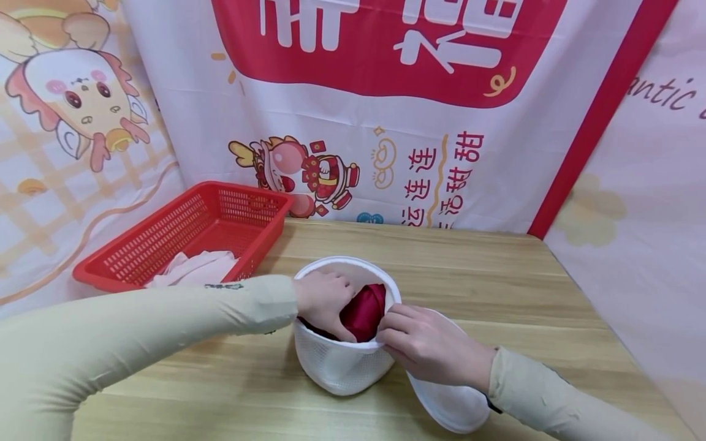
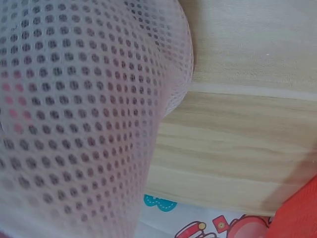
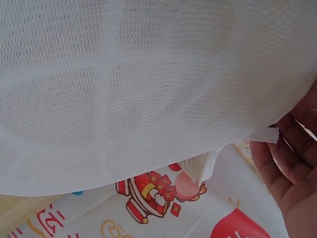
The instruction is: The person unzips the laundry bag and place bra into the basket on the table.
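Note:
A white mesh laundry bag (image 1: 344, 361) stands on the table with its round mouth up. Its lid (image 1: 449, 398) hangs folded out on the right. Inside lies a shiny dark red satin garment (image 1: 365, 313). My left hand (image 1: 325, 301) reaches in over the rim, thumb and fingers bent around the garment; the fingertips are hidden. With my right hand (image 1: 427, 343) I pinch the rim at the lid side. In the right wrist view, a short white tab (image 3: 265, 135) sticks out by the right fingers (image 3: 292, 161). Mesh (image 2: 84, 99) fills much of the left wrist view.
A red plastic basket (image 1: 265, 242) stands at the back left of the wooden table (image 1: 480, 263), with a pale pink cloth (image 1: 195, 267) in it. Printed fabric sheets (image 1: 353, 116) hang behind and along both sides. My left sleeve passes in front of the basket.

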The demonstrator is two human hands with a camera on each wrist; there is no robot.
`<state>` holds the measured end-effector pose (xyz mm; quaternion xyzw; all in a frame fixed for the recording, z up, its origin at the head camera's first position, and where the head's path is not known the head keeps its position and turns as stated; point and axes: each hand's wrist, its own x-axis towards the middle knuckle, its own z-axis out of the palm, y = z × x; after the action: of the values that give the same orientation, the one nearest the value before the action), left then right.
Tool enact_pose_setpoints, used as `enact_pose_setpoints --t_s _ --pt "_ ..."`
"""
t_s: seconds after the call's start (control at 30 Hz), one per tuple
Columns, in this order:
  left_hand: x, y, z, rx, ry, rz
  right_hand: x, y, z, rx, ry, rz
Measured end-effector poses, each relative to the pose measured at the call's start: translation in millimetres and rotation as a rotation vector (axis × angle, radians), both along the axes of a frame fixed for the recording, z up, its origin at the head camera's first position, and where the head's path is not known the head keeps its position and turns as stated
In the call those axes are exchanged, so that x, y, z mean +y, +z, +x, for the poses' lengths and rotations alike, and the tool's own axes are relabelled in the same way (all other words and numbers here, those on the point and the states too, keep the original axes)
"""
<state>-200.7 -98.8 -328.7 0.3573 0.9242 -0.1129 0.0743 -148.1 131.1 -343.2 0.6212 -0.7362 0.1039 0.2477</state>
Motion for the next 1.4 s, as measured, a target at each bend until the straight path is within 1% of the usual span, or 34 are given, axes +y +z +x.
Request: enact_pose_setpoints --t_s 0.07,0.17,0.37,0.4,0.47,0.57,0.63,0.73,0.9,0.97,1.07,1.13,1.2,1.4 --pt "1 -0.7 1.5 0.011 0.019 -0.025 0 -0.3 -0.4 0.002 0.004 -0.002" --pt "3 -2.3 1.9 0.037 0.05 -0.027 0 -0.5 -0.8 0.001 0.007 -0.002" --pt "5 -8.6 1.7 0.217 0.082 -0.039 -1 -0.6 -0.1 0.003 0.009 0.0" --pt "6 -9.3 1.7 0.234 0.093 -0.043 -2 -0.6 0.1 0.002 0.008 0.001" --pt "7 -10.1 1.5 0.242 0.119 -0.048 -2 -0.1 0.5 0.0 0.002 0.005" --pt "10 -9.9 -0.1 0.211 0.161 -0.046 -2 0.2 0.9 -0.008 -0.004 0.01" --pt "11 -8.7 -1.6 0.173 0.192 -0.043 -3 -0.1 0.7 -0.005 0.0 0.012" --pt "12 -6.7 -4.2 0.108 0.23 -0.017 -3 -0.8 0.5 -0.006 0.01 0.014" --pt "10 -4.1 -8.4 0.024 0.228 0.087 -3 -1.2 0.8 -0.021 0.011 0.023" --pt "8 -3.3 -9.8 -0.028 0.237 0.144 -3 -0.9 0.7 -0.018 0.009 0.027" --pt "6 -1.8 -10.5 -0.114 0.272 0.208 -4 -0.4 0.2 -0.002 0.015 0.033" --pt "5 -0.7 -10.5 -0.16 0.296 0.231 -4 -0.1 0.0 0.005 0.018 0.035" --pt "5 -0.1 -10.6 -0.174 0.304 0.235 -4 0.1 -0.2 0.012 0.02 0.035" --pt "3 -6.4 -13.4 -0.172 0.294 0.254 -6 -1.5 0.8 0.016 0.016 0.033"
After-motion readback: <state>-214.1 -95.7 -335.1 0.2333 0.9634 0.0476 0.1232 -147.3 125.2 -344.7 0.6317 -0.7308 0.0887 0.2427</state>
